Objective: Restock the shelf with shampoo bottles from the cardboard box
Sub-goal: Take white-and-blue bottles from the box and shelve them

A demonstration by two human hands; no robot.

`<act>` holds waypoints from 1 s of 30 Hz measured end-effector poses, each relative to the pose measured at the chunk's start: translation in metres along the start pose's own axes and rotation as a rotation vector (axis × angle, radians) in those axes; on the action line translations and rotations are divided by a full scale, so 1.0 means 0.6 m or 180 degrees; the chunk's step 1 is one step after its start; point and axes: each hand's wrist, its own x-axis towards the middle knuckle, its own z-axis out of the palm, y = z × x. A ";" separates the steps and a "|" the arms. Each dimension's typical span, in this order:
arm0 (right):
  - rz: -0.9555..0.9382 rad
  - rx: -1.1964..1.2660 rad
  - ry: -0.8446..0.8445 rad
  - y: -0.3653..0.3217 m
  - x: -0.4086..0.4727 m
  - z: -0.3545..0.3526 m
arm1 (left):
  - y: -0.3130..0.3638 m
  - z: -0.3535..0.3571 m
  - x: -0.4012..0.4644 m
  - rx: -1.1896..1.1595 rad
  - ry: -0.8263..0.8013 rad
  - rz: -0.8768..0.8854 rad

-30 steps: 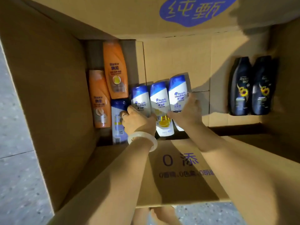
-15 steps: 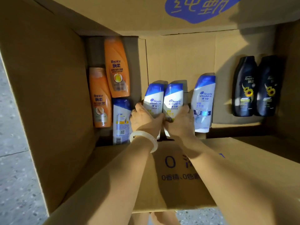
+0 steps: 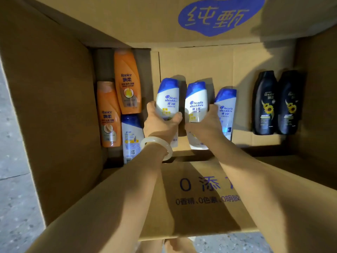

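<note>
I look down into a large open cardboard box point(image 3: 54, 106). My left hand point(image 3: 160, 123) grips a white shampoo bottle with a blue cap point(image 3: 167, 97), lifted off the box floor. Beside it my right hand point(image 3: 204, 125) grips a second white and blue bottle point(image 3: 196, 103). A third bottle of the same kind point(image 3: 226, 108) lies on the box floor just right of my right hand. The lower parts of both held bottles are hidden by my hands.
Two orange bottles point(image 3: 127, 81) point(image 3: 108, 114) and a white bottle with its back label up point(image 3: 131, 137) lie at the box's left. Two black bottles point(image 3: 265, 103) point(image 3: 290, 103) lie at the right. A printed flap point(image 3: 200, 198) folds toward me. Grey floor point(image 3: 14, 179) shows at the left.
Both hands have raised a white and blue bottle each off the box floor and drawn them slightly apart. The third bottle stays lying at the right.
</note>
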 end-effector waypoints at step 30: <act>-0.3513 0.1061 -0.0698 -0.659 -0.933 -0.532 | 0.577 -0.761 -0.800 -0.2365 0.0983 0.2816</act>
